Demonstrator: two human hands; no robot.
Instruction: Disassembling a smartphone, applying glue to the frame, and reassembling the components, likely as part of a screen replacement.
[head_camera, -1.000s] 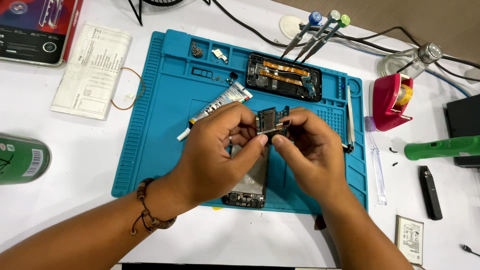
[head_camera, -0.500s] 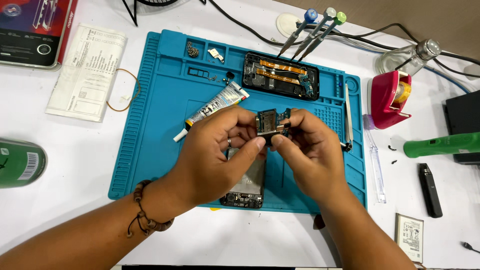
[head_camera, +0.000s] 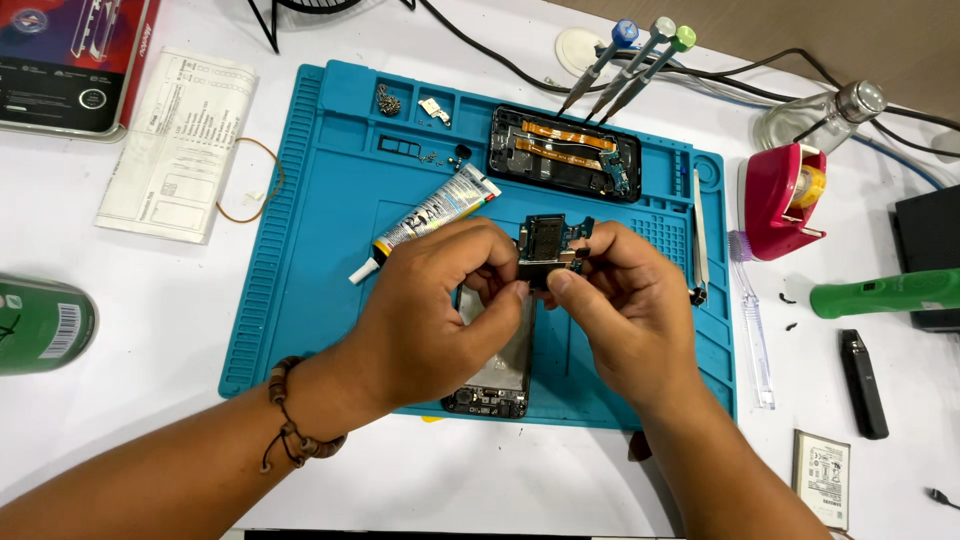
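two hands meet over a blue work mat (head_camera: 300, 300) laid on a white table (head_camera: 150, 420), with a strip of brown floor showing past the table's far edge. the left hand (head_camera: 440, 310) and the right hand (head_camera: 625, 305) are both curled shut, fingertips pinching a small circuit board (head_camera: 550, 248) between them, lifted above the middle of the mat. under the hands lies a phone body (head_camera: 495, 375), mostly hidden by the left hand, its lower end peeking out near the mat's front edge. a beaded bracelet (head_camera: 290, 430) sits on the left wrist.

at the far side of the mat rests an opened phone frame (head_camera: 565, 155) with orange ribbon cables, and just left of the hands a glue tube (head_camera: 430, 222) lies slanted. tiny screws (head_camera: 388, 100) sit in the mat's top trays. three screwdrivers (head_camera: 625, 60) lean in beyond the frame. tweezers (head_camera: 700, 235) lie along the mat's right side. off the mat to the right stand a pink tape dispenser (head_camera: 780, 200), a glass bottle (head_camera: 815, 115) and a green tool (head_camera: 885, 292). to the left lie a folded paper sheet (head_camera: 180, 140), a rubber band (head_camera: 255, 185) and a green can (head_camera: 40, 322).
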